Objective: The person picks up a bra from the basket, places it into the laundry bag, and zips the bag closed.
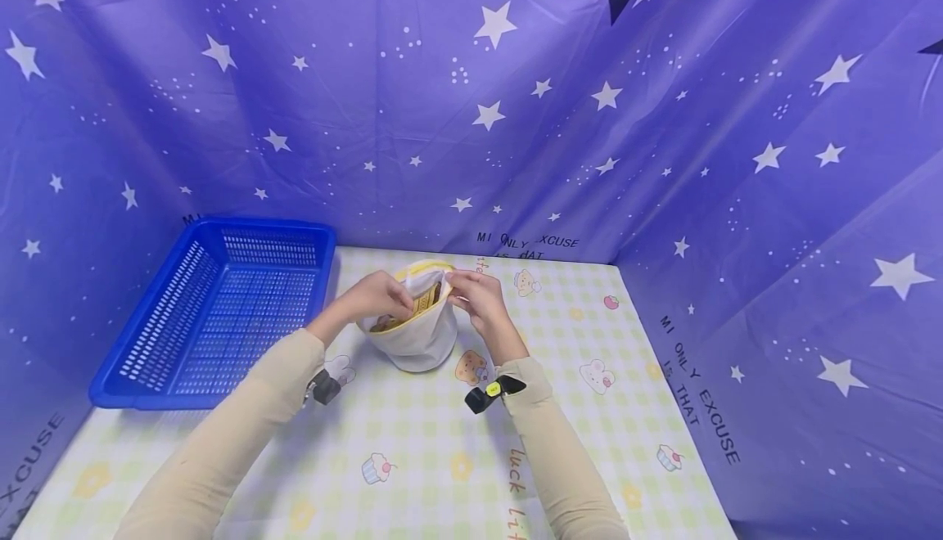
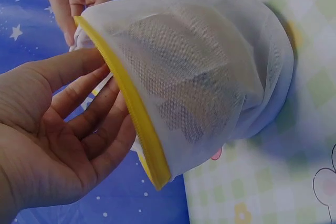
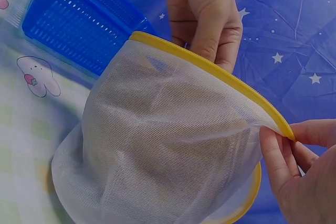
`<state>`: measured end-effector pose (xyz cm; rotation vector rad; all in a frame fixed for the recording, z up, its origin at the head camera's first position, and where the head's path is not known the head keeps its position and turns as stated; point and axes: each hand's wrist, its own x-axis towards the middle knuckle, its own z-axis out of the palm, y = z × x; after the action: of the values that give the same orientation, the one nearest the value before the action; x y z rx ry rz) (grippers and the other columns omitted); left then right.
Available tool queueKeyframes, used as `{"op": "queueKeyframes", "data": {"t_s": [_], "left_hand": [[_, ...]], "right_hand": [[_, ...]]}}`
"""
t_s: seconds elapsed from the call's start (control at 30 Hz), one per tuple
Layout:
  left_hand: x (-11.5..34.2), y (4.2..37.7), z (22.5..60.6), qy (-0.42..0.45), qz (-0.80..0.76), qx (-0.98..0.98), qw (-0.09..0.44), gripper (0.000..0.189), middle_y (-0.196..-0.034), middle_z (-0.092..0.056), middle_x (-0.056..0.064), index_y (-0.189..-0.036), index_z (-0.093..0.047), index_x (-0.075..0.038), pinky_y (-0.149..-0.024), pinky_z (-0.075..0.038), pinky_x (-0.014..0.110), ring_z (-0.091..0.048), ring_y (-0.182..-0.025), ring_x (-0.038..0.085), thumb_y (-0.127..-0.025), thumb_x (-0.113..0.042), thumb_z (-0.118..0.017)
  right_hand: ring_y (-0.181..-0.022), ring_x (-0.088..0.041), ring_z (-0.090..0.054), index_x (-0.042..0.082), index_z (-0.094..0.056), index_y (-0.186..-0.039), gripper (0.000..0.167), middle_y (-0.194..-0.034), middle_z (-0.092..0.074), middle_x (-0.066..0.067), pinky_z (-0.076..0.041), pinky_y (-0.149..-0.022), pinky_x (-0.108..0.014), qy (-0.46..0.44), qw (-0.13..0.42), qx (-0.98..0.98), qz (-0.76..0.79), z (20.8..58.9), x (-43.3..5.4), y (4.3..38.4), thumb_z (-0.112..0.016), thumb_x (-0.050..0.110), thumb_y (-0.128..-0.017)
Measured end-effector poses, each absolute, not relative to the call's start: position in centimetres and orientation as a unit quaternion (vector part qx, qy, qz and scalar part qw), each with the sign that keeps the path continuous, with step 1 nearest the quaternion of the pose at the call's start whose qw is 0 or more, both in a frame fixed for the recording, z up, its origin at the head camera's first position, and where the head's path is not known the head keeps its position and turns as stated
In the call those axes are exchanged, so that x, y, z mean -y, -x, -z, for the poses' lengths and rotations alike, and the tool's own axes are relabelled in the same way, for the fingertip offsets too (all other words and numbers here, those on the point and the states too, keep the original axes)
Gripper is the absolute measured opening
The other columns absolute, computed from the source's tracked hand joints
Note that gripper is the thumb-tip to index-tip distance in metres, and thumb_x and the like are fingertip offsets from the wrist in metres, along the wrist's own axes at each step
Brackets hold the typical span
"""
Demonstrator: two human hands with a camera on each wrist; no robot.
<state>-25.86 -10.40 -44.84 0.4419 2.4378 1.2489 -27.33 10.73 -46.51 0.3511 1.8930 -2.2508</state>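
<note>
A white mesh laundry bag (image 1: 420,348) with a yellow zipper edge stands on the table, its mouth open. My right hand (image 1: 479,299) pinches the bag's rim near the zipper's end, thumb and fingers closed on the fabric in the right wrist view. My left hand (image 1: 376,294) reaches into the mouth from the left; in the left wrist view its fingers (image 2: 79,90) pass behind the yellow zipper (image 2: 128,95), tips hidden. Inside the bag lies a yellow-brown patterned item (image 1: 426,301), close to the left fingertips; I cannot tell whether they grip it. Through the mesh it shows as a dark shape.
A blue perforated plastic basket (image 1: 324,278) stands left of the bag at the table's back left. A checked cloth with cartoon prints (image 1: 420,434) covers the table. Purple-blue star-patterned curtains (image 1: 412,114) hang behind and on both sides.
</note>
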Motion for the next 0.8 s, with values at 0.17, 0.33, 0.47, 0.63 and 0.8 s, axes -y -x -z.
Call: {"op": "queueKeyframes", "data": {"t_s": [0.17,0.33,0.47,0.63,0.8], "left_hand": [[10.1,26.0,45.0,-0.153,-0.434,-0.873,0.163,0.009,-0.079,-0.077,0.007,-0.09,-0.079,-0.001,-0.06,-0.052,0.025,-0.06,-0.056,0.015,-0.084,-0.008,-0.077],[9.6,26.2,45.3,-0.149,-0.418,-0.883,0.154,0.008,-0.074,-0.075,0.002,-0.088,-0.08,-0.003,-0.059,-0.049,0.021,-0.059,-0.056,0.011,-0.083,-0.009,-0.076],[9.2,26.4,45.6,-0.138,-0.402,-0.893,0.15,0.009,-0.069,-0.072,-0.002,-0.087,-0.081,-0.005,-0.055,-0.048,0.021,-0.056,-0.054,0.009,-0.082,-0.009,-0.075],[8.8,26.4,45.9,-0.132,-0.375,-0.907,0.141,0.011,-0.08,-0.078,0.003,-0.089,-0.082,-0.007,-0.062,-0.049,0.02,-0.058,-0.06,0.007,-0.081,-0.008,-0.074],[8.8,26.3,45.8,-0.125,-0.376,-0.907,0.142,0.011,-0.08,-0.078,0.004,-0.089,-0.081,-0.006,-0.064,-0.05,0.021,-0.059,-0.064,0.009,-0.08,-0.008,-0.075]], "right_hand": [[-0.069,-0.008,-0.064,-0.01,-0.067,-0.118,0.029,-0.08,-0.069,0.002,-0.06,-0.063,-0.018,-0.121,0.091,-0.641,0.752,46.5,-10.7,27.3,-0.07,0.002,-0.092],[-0.068,-0.007,-0.064,-0.011,-0.067,-0.118,0.028,-0.078,-0.068,0.002,-0.059,-0.061,-0.017,-0.122,0.09,-0.637,0.756,46.5,-10.8,27.2,-0.069,0.001,-0.093],[-0.067,-0.007,-0.064,-0.011,-0.067,-0.115,0.025,-0.077,-0.068,0.001,-0.059,-0.06,-0.017,-0.114,0.088,-0.631,0.763,46.5,-10.8,27.2,-0.068,0.0,-0.093],[-0.068,-0.007,-0.065,-0.011,-0.067,-0.115,0.025,-0.079,-0.068,0.002,-0.059,-0.061,-0.017,-0.113,0.088,-0.632,0.761,46.6,-10.7,27.2,-0.069,0.0,-0.092],[-0.069,-0.007,-0.066,-0.01,-0.067,-0.116,0.026,-0.08,-0.069,0.002,-0.059,-0.062,-0.017,-0.118,0.088,-0.632,0.76,46.6,-10.8,27.2,-0.069,0.001,-0.093]]}}
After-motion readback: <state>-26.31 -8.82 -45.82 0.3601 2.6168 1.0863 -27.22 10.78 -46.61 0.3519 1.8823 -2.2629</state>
